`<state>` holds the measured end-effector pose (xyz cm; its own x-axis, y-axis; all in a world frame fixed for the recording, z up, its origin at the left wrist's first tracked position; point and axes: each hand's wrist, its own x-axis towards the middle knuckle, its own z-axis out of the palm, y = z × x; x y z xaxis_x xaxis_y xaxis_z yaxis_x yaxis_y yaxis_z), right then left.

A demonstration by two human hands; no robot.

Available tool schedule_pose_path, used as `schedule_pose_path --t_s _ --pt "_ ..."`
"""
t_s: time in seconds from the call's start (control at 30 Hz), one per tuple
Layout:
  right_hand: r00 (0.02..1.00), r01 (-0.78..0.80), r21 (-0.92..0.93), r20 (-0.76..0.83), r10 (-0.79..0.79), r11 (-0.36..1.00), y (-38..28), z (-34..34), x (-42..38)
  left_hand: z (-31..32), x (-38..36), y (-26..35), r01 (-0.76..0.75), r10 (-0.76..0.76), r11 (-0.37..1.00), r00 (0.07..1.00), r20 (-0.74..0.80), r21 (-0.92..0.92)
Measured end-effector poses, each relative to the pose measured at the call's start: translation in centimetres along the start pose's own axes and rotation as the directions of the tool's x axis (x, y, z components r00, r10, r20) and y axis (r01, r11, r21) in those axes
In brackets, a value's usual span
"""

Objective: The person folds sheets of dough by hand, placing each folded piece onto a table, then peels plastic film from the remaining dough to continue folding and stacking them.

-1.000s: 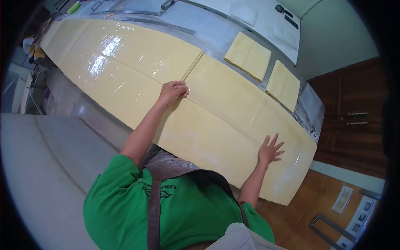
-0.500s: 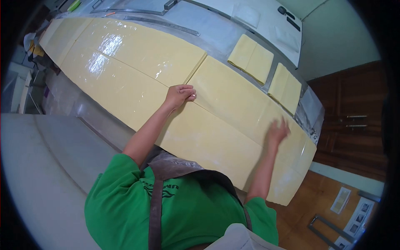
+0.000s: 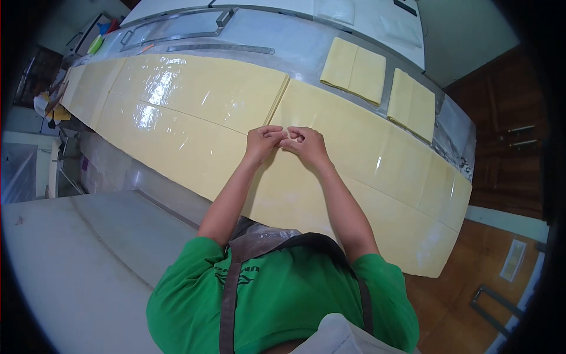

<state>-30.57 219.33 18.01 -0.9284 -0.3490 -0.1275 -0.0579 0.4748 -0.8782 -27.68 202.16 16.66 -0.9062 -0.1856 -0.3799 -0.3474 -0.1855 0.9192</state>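
Long glossy yellow sheets point(image 3: 194, 88) cover the steel table point(image 3: 306, 50), laid edge to edge with seams between them. My left hand point(image 3: 263, 141) and my right hand point(image 3: 308, 144) meet fingertip to fingertip at the spot where the seams cross. Both have curled fingers pinched on the edge of the nearest yellow sheet point(image 3: 295, 194). Which layer each finger grips is hidden under the knuckles. My green shirt and brown apron strap fill the bottom of the view.
Two smaller folded yellow pieces point(image 3: 354, 68) point(image 3: 413, 103) lie at the table's far right. A long metal ruler point(image 3: 221, 48) and a metal frame lie beyond the sheets. A dark wooden cabinet point(image 3: 513, 135) stands right; a white surface point(image 3: 76, 253) lies lower left.
My right hand left the sheet's right end, where it lay flat with spread fingers, and came left to join my left hand at the seam. The left hand stayed put.
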Motion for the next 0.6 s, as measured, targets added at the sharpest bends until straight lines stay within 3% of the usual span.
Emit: schedule_pose_path --t_s 0.07,0.13,0.17,0.23,0.37,0.43,0.47,0.53,0.57,0.6 --pt "0.999 0.007 0.088 -0.038 -0.003 0.996 0.0 -0.1 0.3 0.3 0.4 0.1 -0.001 0.003 0.996 1.000 -0.019 0.087" --pt "0.979 -0.179 0.269 0.143 0.145 0.946 -1.2 -0.9 0.2 0.5 0.6 -0.3 -0.017 0.032 0.980 0.997 -0.073 0.198" --pt "0.979 -0.180 0.271 0.140 0.147 0.945 -1.1 -0.7 0.3 0.4 0.7 -0.5 -0.017 0.032 0.979 0.997 -0.069 0.202" --pt "0.993 -0.118 0.044 0.017 0.118 0.992 -0.7 -0.5 0.1 0.1 0.7 -0.9 -0.050 0.050 0.996 0.999 0.004 0.076" --pt "0.997 -0.069 -0.014 0.029 0.069 0.998 -0.7 -0.9 -0.4 -0.4 0.0 -0.5 -0.005 0.007 0.999 0.999 0.047 -0.037" --pt "0.998 -0.028 0.092 -0.047 0.032 0.995 0.0 -0.3 -0.2 0.3 0.7 0.0 -0.025 0.026 0.989 1.000 -0.007 0.144" --pt "0.998 -0.024 0.092 -0.047 0.028 0.995 -0.1 -0.4 0.0 0.9 0.8 0.4 -0.029 0.030 0.989 1.000 -0.008 0.144" --pt "0.991 -0.125 0.197 0.073 0.113 0.972 -0.2 -0.5 0.3 1.8 0.8 1.3 -0.081 0.127 0.876 0.990 -0.065 0.476" --pt "0.991 -0.124 0.199 0.072 0.111 0.972 -0.4 -0.5 0.2 1.5 0.9 1.0 -0.083 0.129 0.875 0.990 -0.065 0.478" --pt "0.989 -0.143 0.130 0.039 0.139 0.981 -0.7 -0.8 0.1 1.0 1.0 0.5 -0.064 0.072 0.951 0.997 -0.015 0.304"
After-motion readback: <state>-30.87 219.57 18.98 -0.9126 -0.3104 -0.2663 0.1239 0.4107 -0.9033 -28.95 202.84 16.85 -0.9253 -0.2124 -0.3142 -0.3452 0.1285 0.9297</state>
